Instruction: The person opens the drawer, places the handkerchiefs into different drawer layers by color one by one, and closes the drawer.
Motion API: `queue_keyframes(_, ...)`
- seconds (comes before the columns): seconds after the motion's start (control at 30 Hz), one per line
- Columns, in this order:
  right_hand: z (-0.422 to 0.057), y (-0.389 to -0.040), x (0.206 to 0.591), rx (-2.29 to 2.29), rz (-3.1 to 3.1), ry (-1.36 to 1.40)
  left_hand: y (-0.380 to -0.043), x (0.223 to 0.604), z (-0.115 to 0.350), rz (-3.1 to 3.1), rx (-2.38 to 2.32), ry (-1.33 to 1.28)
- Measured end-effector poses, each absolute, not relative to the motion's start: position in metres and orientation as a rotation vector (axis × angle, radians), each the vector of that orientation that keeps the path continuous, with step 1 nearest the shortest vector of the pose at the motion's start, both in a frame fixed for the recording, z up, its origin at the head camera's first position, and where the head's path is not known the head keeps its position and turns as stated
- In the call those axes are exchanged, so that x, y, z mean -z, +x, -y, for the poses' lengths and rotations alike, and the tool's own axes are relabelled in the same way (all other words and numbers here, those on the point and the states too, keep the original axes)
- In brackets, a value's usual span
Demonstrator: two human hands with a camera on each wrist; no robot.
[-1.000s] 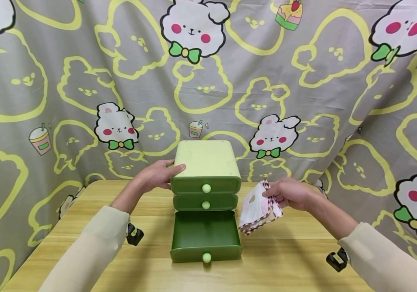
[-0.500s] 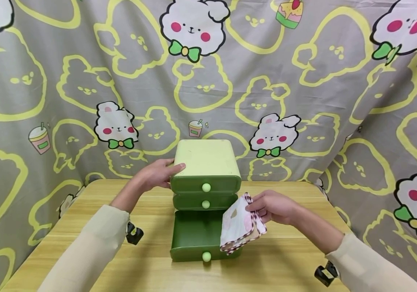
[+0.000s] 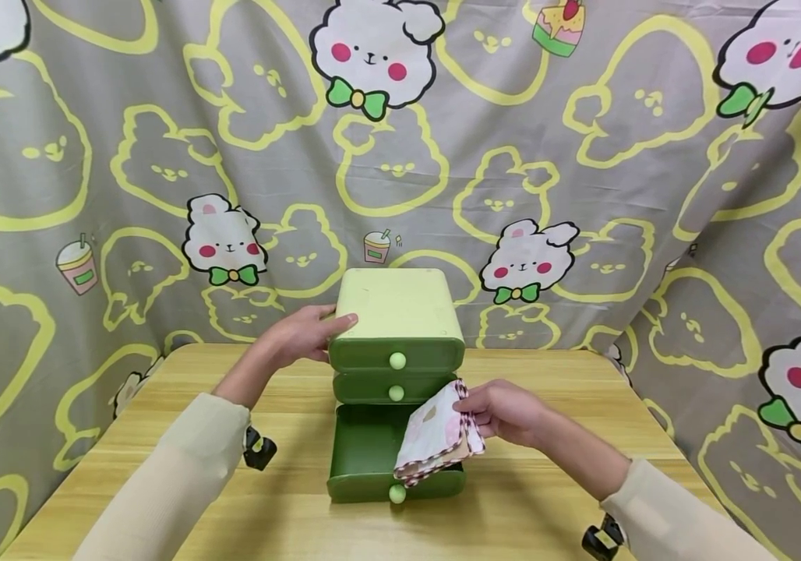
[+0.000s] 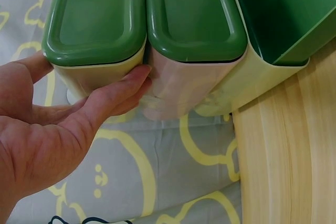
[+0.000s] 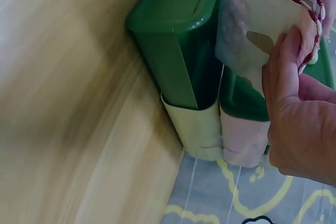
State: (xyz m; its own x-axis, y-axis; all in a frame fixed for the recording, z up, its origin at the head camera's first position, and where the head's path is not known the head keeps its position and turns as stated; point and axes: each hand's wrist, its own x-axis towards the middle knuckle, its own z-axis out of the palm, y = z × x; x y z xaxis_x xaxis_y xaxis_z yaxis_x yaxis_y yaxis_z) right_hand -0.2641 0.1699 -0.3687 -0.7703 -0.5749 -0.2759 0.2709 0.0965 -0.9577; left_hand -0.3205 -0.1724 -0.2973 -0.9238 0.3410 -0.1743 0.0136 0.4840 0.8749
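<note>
A small three-tier drawer unit (image 3: 399, 304) with a pale yellow-green top and green drawer fronts stands on the table. Its bottom drawer (image 3: 365, 440) is pulled out; the upper two are closed. My left hand (image 3: 302, 335) holds the unit's upper left corner, thumb on top and fingers along the side, as the left wrist view also shows. In my right hand (image 3: 513, 413) a folded white cloth (image 3: 432, 432) with a checked red-and-white edge is pinched between thumb and fingers. The cloth hangs tilted over the right part of the pulled-out drawer, hiding some of its inside and front.
The wooden table (image 3: 267, 499) reaches out on both sides of the unit. Close behind it hangs a grey curtain (image 3: 400, 187) with cartoon animals. Round pale green knobs (image 3: 396, 493) stick out from the drawer fronts.
My right hand has carried the cloth leftward and down, from beside the drawer unit to over the pulled-out bottom drawer. My left hand stays on the unit's corner.
</note>
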Motion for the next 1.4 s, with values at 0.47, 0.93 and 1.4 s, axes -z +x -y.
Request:
queue_keyframes(0.47, -0.158, -0.266, 0.386, 1.714, -1.821, -0.235, -0.32, 0.297, 0.173, -2.418, -1.407, 0.303)
queue_keyframes(0.93, -0.162, -0.262, 0.387, 1.478, -1.932, -0.275, -0.321, 0.299, 0.173, -2.408, -1.422, 0.313)
queue_keyframes(1.4, -0.168, -0.258, 0.388, 1.361, -2.042, -0.315, -0.321, 0.299, 0.174, -2.414, -1.416, 0.311)
